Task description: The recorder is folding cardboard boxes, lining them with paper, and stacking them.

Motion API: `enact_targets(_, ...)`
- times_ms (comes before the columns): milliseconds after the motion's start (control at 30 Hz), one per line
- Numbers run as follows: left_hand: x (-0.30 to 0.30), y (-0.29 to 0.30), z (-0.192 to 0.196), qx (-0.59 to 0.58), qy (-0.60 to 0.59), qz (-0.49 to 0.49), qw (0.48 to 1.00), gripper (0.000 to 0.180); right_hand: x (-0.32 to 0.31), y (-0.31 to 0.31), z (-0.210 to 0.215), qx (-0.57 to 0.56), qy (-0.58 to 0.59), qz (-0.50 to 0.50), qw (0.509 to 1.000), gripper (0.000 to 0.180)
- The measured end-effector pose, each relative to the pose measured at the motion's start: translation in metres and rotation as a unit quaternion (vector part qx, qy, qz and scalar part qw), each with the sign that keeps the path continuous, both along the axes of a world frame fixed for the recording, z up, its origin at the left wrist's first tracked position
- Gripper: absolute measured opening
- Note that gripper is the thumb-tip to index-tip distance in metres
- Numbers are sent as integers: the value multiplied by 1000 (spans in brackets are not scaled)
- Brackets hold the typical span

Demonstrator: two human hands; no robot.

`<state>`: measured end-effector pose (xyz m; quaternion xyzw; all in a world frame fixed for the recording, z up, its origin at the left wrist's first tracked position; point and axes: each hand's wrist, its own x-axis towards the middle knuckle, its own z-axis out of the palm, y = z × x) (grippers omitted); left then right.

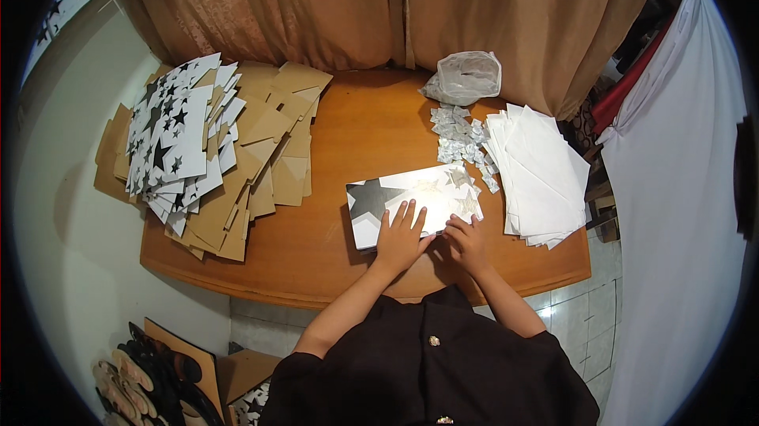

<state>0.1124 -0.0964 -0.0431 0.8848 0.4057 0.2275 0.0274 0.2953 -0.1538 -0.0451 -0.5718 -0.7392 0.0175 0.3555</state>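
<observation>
A shallow white cardboard box point(411, 195) with printed black and golden stars lies closed on the table before me. My left hand point(400, 246) is laid flat across the near middle of its lid, fingers outstretched. At the box's near right corner, my right hand point(465, 242) touches the edge with slightly bent, parted fingers. Just beyond the box's right end is a scatter of small silvery sachets point(460, 137). Behind them sits an open clear plastic bag point(468, 78). The box's near edge is partly covered by my hands.
The brown wooden table point(348, 125) bears a leaning pile of flat brown cardboard and star-printed sheets point(178, 121) at left. White paper sheets point(541, 173) are stacked at right. Brown curtains point(379, 7) hang behind; a white cloth point(672, 189) hangs at right. Shoes point(142, 378) stand lower left.
</observation>
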Motion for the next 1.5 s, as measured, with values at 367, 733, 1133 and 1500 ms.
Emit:
enact_targets(367,7,2,-9,36,-29,-17,999,45,0,9,16,-39,13,-5,999,13)
enact_targets(733,-14,12,-8,-41,-99,-92,990,34,51,69,6,-146,96,-56,983,59)
enact_targets(1133,-30,6,-12,12,36,48,998,53,36,133,29,-310,164,-70,934,79)
enact_targets(1500,-67,-22,-25,71,-50,87,992,32,40,77,-11,-270,270,-59,922,48)
